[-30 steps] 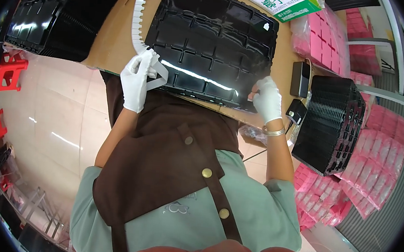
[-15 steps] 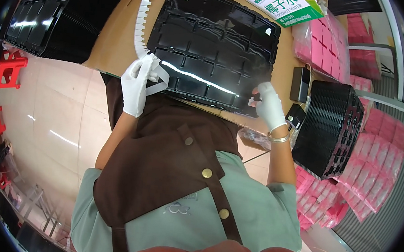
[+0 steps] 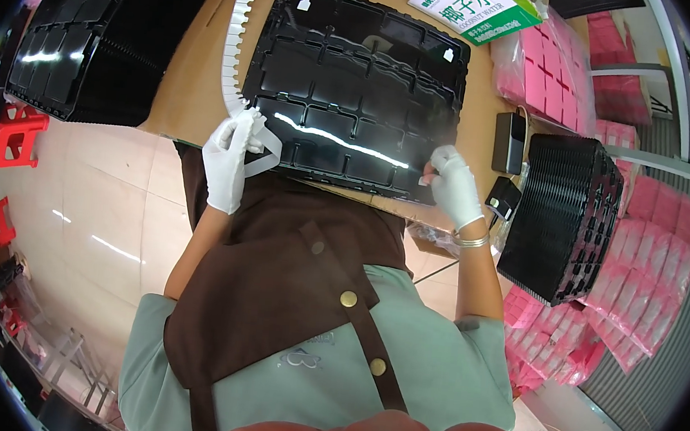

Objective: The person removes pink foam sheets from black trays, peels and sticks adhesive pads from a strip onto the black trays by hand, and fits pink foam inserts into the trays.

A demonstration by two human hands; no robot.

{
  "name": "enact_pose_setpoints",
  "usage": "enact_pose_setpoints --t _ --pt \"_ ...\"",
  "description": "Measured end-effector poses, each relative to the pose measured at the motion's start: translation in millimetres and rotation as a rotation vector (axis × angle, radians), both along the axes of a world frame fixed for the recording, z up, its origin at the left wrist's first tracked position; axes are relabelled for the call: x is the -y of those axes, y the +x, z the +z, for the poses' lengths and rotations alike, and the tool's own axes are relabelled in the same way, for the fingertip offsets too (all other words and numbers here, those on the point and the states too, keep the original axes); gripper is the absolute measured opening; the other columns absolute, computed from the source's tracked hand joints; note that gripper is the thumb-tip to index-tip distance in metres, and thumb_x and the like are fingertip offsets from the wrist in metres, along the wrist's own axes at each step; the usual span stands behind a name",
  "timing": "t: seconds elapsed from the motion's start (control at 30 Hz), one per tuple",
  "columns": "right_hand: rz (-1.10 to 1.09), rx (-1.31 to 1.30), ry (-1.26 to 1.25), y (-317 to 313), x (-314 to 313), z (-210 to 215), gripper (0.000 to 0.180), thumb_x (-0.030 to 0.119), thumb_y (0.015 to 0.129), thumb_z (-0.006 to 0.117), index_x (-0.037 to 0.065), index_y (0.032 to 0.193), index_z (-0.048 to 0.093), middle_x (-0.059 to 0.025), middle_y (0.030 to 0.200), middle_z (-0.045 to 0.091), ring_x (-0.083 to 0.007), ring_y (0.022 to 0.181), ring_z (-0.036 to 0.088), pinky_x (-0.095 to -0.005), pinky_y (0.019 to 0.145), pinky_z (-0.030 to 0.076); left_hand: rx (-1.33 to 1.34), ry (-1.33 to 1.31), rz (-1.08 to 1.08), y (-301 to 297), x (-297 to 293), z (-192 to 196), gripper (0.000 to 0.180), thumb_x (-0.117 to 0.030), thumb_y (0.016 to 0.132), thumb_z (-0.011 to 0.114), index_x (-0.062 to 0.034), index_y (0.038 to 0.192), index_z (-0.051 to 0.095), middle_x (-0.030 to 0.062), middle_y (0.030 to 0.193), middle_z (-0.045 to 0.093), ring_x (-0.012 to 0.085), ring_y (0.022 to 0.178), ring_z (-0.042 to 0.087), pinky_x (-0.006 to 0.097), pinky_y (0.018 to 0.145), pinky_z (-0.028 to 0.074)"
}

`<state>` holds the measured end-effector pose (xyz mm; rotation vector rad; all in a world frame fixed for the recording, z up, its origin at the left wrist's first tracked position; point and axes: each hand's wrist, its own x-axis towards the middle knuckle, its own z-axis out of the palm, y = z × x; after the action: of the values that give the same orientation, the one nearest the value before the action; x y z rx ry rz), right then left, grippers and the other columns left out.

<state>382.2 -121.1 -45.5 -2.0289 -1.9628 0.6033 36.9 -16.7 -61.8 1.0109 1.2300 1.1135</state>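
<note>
A black plastic tray (image 3: 356, 85) with moulded compartments lies on the brown table, a small white label at each of its two far corners. My left hand (image 3: 229, 152), in a white glove, is closed on a strip of white labels (image 3: 234, 50) at the tray's near left corner. Part of the strip runs away along the tray's left side, and a loose loop of backing (image 3: 266, 155) hangs from the hand. At the near right corner, my white-gloved right hand (image 3: 456, 188) pinches a small white label (image 3: 423, 181) just over the tray.
Stacked black trays (image 3: 90, 37) stand at the left, and another stack (image 3: 562, 222) at the right. A white and green carton (image 3: 478, 10), bagged pink trays (image 3: 546, 69) and a black box-shaped device (image 3: 509, 142) sit on the right. Red stools (image 3: 18, 136) stand on the floor.
The view has shifted a little, so the tray appears slightly lower and farther left. My right hand stays by the near right corner with the label, its fingers slightly lower. The left hand keeps the strip.
</note>
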Motion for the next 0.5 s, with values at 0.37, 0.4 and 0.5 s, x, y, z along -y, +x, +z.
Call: enact_pose_setpoints --t 0.37,0.4,0.5 --pt "-0.327 -0.258 0.224 48 -74 10 0.013 -0.008 0.077 0.045 0.0 0.077 0.056 -0.0135 0.072 0.067 -0.0199 0.065 0.067 -0.0302 0.063 0.051 -0.019 -0.071 -0.013 -13 -5 10 0.028 -0.023 0.097 0.055 0.0004 0.106 0.067 0.0031 0.087 0.066 0.003 0.065 0.052 0.019 0.061 0.042" --pt "-0.417 -0.259 0.132 57 -95 5 0.011 -0.005 0.079 0.048 0.001 0.079 0.058 -0.015 0.075 0.069 -0.0219 0.069 0.068 -0.03 0.065 0.052 -0.032 -0.095 -0.049 -19 -8 15 0.027 -0.022 0.097 0.056 0.0 0.105 0.067 0.0025 0.087 0.065 0.0028 0.065 0.051 0.018 0.06 0.041" --pt "-0.37 -0.082 0.258 79 -152 -28 0.015 0.001 0.081 0.052 0.004 0.088 0.064 -0.015 0.081 0.069 -0.0295 0.079 0.068 -0.0361 0.073 0.052 -0.186 -0.092 -0.067 -43 -25 24 0.022 -0.017 0.095 0.059 0.001 0.104 0.068 0.001 0.081 0.064 0.0042 0.067 0.051 0.018 0.058 0.039"
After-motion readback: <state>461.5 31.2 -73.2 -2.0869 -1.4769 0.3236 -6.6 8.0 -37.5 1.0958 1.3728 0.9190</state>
